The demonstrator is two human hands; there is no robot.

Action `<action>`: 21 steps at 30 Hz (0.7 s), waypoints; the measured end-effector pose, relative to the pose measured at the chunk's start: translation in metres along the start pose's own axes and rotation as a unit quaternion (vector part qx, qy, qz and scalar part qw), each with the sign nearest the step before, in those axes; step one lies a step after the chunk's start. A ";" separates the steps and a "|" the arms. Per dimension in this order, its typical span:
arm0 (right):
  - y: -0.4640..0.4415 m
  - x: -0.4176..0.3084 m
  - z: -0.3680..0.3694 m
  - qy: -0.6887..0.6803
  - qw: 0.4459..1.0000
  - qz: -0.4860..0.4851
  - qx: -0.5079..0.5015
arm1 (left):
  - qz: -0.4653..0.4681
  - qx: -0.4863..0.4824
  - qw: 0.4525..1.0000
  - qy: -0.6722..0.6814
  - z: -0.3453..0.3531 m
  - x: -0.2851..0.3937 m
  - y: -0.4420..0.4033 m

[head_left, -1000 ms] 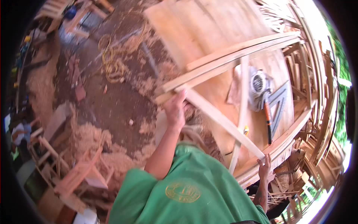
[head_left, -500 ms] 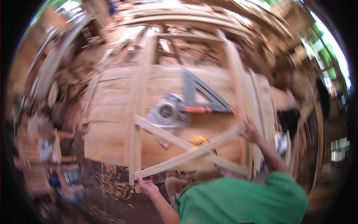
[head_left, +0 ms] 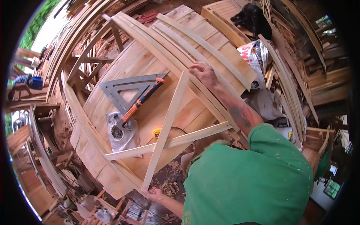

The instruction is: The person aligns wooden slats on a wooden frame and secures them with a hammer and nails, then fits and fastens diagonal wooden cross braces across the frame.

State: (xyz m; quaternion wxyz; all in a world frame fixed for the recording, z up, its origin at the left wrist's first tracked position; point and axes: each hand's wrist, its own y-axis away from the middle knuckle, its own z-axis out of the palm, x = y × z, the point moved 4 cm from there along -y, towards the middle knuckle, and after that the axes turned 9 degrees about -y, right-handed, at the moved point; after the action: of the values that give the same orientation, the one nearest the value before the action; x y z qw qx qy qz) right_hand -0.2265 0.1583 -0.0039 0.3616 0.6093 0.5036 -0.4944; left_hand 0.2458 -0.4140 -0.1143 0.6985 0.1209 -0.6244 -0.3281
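A long wooden frame lies across the plank worktable [head_left: 213,45], its near rail [head_left: 161,48] and far rail [head_left: 90,129] joined by an end bar. Two thin strips cross in an X over it: an upper strip [head_left: 173,103] and a lower strip [head_left: 198,137]. My right hand [head_left: 204,74] is closed over the near rail beside the upper strip's end. My left hand [head_left: 154,194] grips the corner where that strip's other end meets the far rail. Between the rails lie a grey triangular square [head_left: 112,95], an orange-handled hammer [head_left: 144,98] and a yellow tape measure [head_left: 156,134].
A plastic bag with a round holder [head_left: 117,132] lies by the hammer's head. Loose boards [head_left: 210,50] rest along the table. A black dog [head_left: 255,20] is beyond it, near a white printed sack [head_left: 255,54]. Lumber piles and wood scraps surround the table.
My view has swung round, so the frame and table now appear turned. Both hands remain at the ends of the same crossing strip; the right hand sits slightly beyond its end on the rail.
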 end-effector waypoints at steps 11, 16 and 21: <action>-0.035 -0.005 0.008 0.158 0.973 0.097 -0.135 | -0.046 0.055 0.997 -0.027 -0.027 -0.002 -0.036; -0.048 -0.002 0.015 0.215 0.949 0.122 -0.194 | -0.080 0.028 0.996 -0.012 -0.020 0.003 -0.019; -0.068 -0.038 0.020 0.308 0.896 0.144 -0.285 | -0.082 0.033 0.995 -0.056 -0.015 0.011 -0.011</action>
State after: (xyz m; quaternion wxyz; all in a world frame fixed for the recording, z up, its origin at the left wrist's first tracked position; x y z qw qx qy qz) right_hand -0.2972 0.1455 0.0315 0.4136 0.6675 0.6163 -0.0597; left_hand 0.2567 -0.4322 -0.1148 0.6289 0.1760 -0.6610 -0.3695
